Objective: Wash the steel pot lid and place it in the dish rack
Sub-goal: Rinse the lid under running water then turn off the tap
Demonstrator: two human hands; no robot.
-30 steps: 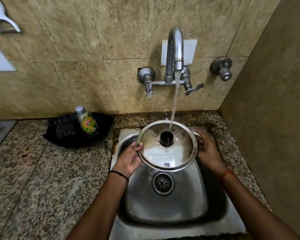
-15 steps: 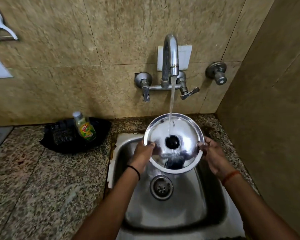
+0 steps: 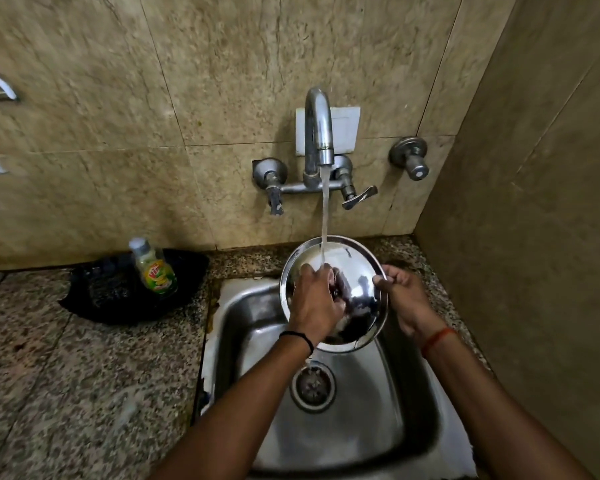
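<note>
The round steel pot lid (image 3: 355, 271) is tilted toward me over the steel sink (image 3: 378, 427), under the running stream from the tap (image 3: 318, 133). My right hand (image 3: 400, 294) grips the lid's right rim. My left hand (image 3: 314, 301) lies across the lid's face, fingers curled over its middle where the black knob is mostly hidden. Water hits my left fingers and runs down toward the drain (image 3: 313, 386). No dish rack is in view.
A dish-soap bottle (image 3: 155, 268) stands on a black mat (image 3: 118, 292) on the granite counter (image 3: 66, 393) left of the sink. Tiled walls close in behind and to the right. A second valve (image 3: 411, 161) sticks out of the wall at right.
The lid has tilted up further toward me. My left hand has moved from the lid's left rim onto its face, covering the knob. The view has shifted downward.
</note>
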